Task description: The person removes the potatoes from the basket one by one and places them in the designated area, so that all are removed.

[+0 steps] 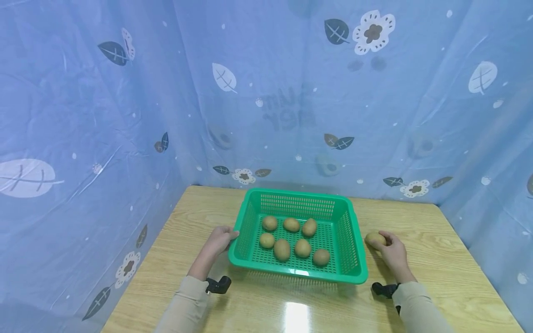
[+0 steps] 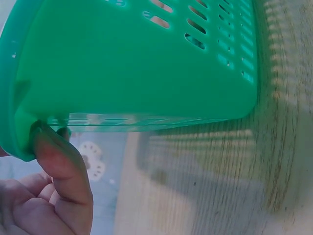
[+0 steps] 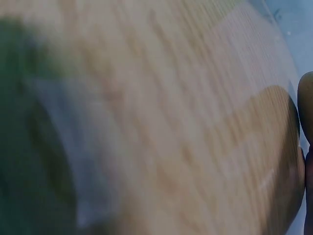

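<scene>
Blue cloth [image 1: 266, 69] fills the back of my head view, and it runs down both sides too, creased on the left! Up top I've got a white flower [image 1: 373, 32] with a brown centre, a dark leaf [image 1: 336, 31] right beside it. Over at far left, a big white leaf [image 1: 27, 178]! Mid-cloth I spot faint grey lettering [image 1: 289, 111], too pale for me to read. Below, the pale wood-grained bench [image 1: 449, 268], and near its front, a bright patch of glare [image 1: 297, 317]!
</scene>
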The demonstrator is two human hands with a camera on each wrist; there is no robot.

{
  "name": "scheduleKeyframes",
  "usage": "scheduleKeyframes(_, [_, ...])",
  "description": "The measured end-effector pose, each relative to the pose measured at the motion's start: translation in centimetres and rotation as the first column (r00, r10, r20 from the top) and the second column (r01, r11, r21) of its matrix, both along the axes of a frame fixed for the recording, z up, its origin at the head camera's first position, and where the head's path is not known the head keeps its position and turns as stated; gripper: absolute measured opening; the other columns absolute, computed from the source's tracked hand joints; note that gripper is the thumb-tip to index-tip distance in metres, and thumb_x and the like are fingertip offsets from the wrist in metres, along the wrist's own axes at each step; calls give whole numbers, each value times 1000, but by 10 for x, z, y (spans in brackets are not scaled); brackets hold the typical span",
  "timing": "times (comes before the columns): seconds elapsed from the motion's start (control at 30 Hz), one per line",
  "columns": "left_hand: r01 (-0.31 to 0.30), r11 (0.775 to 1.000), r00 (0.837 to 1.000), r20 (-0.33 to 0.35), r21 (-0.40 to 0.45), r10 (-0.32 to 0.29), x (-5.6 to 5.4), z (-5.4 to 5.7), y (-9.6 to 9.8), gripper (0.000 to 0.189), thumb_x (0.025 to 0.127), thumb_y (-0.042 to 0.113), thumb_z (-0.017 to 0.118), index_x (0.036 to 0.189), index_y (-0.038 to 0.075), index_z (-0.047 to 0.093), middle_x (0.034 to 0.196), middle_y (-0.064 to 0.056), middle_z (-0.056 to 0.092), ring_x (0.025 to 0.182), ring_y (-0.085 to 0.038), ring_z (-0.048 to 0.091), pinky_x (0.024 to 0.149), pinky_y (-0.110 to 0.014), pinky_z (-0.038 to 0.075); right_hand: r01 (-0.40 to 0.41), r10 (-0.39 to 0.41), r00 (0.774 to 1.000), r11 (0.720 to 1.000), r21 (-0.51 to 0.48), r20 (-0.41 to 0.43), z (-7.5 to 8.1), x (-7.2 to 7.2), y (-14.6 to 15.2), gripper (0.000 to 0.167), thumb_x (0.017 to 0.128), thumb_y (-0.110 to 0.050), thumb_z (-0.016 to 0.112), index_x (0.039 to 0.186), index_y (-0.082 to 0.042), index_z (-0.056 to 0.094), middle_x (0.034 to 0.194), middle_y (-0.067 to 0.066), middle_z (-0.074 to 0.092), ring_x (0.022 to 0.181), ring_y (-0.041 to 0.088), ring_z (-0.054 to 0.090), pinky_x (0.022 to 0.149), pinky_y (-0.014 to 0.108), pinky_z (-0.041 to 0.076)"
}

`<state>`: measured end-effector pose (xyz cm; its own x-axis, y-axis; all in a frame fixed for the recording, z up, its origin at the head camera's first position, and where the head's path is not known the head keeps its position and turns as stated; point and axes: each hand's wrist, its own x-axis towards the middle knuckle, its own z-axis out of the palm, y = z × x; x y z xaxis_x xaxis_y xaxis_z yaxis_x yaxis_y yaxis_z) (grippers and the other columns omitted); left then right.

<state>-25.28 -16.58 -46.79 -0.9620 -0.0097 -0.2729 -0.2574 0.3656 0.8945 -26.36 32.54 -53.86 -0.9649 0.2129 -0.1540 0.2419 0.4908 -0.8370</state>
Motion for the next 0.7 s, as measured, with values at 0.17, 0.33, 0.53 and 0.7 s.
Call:
scheduleKeyframes(0.17, [-4, 1000, 1000, 6, -9, 4, 0, -1, 1, 30, 96, 20, 50, 110, -5, 61, 93, -13, 65, 80, -17, 61, 71, -28, 50, 7, -7, 1000, 1000, -6, -12, -4, -1, -2, 70, 94, -36, 56, 144, 5, 28, 143, 32, 31, 128, 45, 35, 102, 53, 35])
scheduleKeyframes(0.33, [-10, 1000, 1000, 15, -5, 11, 0, -1, 1, 31, 96, 19, 50, 111, -6, 60, 95, -14, 64, 81, -18, 61, 71, -28, 49, 6, -6, 1000, 1000, -12, -7, -6, 0, -3, 72, 95, -39, 53, 145, 5, 25, 145, 32, 28, 130, 45, 32, 103, 54, 33])
scheduleKeyframes(0.53, [-22, 1000, 1000, 16, 0, 22, -2, -3, 1, 31, 96, 19, 51, 111, -6, 60, 94, -13, 64, 81, -18, 61, 71, -29, 50, 1, 0, 1000, 1000, -19, 12, -5, 0, -3, 78, 95, -44, 52, 148, 3, 20, 148, 32, 22, 135, 46, 25, 108, 54, 27])
scheduleKeyframes(0.7, [-24, 1000, 1000, 21, 13, 24, -3, -2, 1, 30, 96, 18, 51, 112, -6, 60, 95, -14, 65, 80, -17, 62, 71, -29, 50, 13, -13, 1000, 1000, -4, 3, -4, -1, -3, 77, 94, -43, 53, 147, 3, 21, 147, 33, 24, 135, 46, 26, 108, 54, 27])
